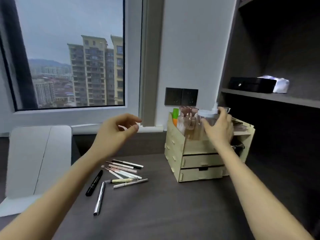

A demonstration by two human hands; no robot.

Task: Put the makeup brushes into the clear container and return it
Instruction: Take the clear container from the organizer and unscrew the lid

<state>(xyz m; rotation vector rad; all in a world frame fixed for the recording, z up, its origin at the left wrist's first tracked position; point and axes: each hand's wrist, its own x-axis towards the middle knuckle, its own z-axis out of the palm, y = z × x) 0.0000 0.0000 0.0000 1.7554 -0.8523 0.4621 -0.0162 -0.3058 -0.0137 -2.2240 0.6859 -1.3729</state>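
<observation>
Several makeup brushes and pens (123,169) lie in a loose pile on the dark desk (164,210), with a black pen (94,183) and a silver pen (100,198) at the pile's left. A clear container (207,116) with a white rim stands in the top of the pale wooden organizer (195,163). My right hand (219,126) is wrapped around the container's right side. My left hand (117,132) hovers above the pile, fingers loosely curled and holding nothing.
Pink bottles (187,118) and a green-orange tube (175,116) stand beside the container in the organizer. A dark shelf unit (277,97) with a black box (252,84) rises at the right. A white panel (39,160) lies at the left, below the window.
</observation>
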